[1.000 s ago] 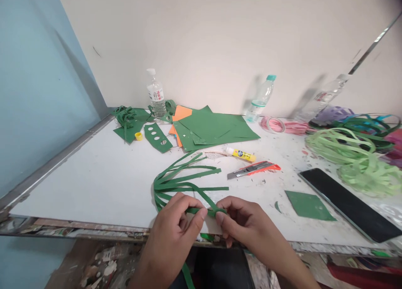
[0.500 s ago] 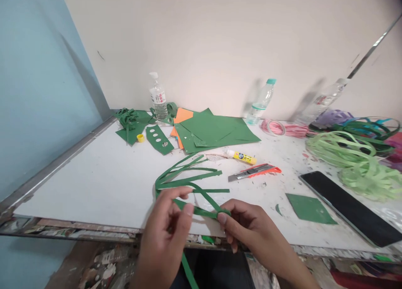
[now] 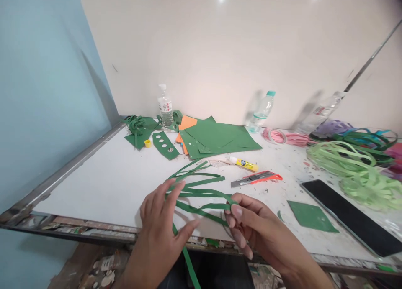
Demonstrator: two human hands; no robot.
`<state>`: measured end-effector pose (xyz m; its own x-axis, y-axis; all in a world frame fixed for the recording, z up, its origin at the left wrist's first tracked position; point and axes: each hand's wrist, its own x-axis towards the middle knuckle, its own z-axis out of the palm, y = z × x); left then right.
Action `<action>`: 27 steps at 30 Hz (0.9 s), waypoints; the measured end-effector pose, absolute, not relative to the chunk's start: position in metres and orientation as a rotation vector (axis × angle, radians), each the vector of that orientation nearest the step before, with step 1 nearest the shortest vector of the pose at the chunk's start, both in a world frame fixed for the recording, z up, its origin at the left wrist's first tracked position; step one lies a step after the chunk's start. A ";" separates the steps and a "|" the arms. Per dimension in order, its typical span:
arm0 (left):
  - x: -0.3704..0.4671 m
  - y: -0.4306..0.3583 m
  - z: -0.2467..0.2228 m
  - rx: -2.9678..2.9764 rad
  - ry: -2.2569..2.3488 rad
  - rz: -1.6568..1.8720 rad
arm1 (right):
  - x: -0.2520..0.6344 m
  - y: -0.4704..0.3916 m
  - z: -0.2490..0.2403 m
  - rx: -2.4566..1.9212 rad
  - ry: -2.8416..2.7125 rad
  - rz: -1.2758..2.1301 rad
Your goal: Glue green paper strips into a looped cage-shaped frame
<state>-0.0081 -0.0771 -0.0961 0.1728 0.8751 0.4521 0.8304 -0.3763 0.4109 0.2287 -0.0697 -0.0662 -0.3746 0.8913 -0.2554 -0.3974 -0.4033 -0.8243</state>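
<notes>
Several narrow green paper strips (image 3: pixel 204 193) fan out to the right from one joined end near the table's front. My right hand (image 3: pixel 256 222) pinches the tips of some strips between thumb and fingers. Over the joined end lies my left hand (image 3: pixel 161 224), fingers stretched and thumb apart, its fingertips touching the strips. One long strip (image 3: pixel 190 266) hangs down past the table edge beneath that hand. Beyond the strips lie a yellow glue stick (image 3: pixel 246 163) and an orange utility knife (image 3: pixel 259 178) with its blade pointing left.
Green paper sheets (image 3: pixel 226 138) are stacked at the back, beside a punched green piece (image 3: pixel 166 145) and a yellow cap (image 3: pixel 147 143). Water bottles (image 3: pixel 165 107) stand against the wall. On the right are a phone (image 3: pixel 351 216), a green square (image 3: pixel 312 216) and light green strips (image 3: pixel 342 155).
My left hand has opened from a curled pose and spread over the joined end. My right hand has risen slightly with the strip tips. The view has tilted up.
</notes>
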 end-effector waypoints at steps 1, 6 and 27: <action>-0.006 -0.076 -0.099 2.413 1.726 0.968 | 0.226 -0.069 -0.063 -0.869 -0.831 1.910; -0.005 -0.061 -0.103 2.547 1.719 1.064 | 0.223 -0.072 -0.051 -0.779 -0.810 1.982; -0.022 -0.039 -0.097 2.274 1.712 1.157 | 0.265 -0.084 -0.071 -1.365 -1.386 1.795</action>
<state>-0.0222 -0.0392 -0.0974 0.0963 0.8498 0.5182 0.7978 -0.3772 0.4703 0.2652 -0.0837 -0.0714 -0.3798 0.8297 -0.4091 0.1858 -0.3648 -0.9124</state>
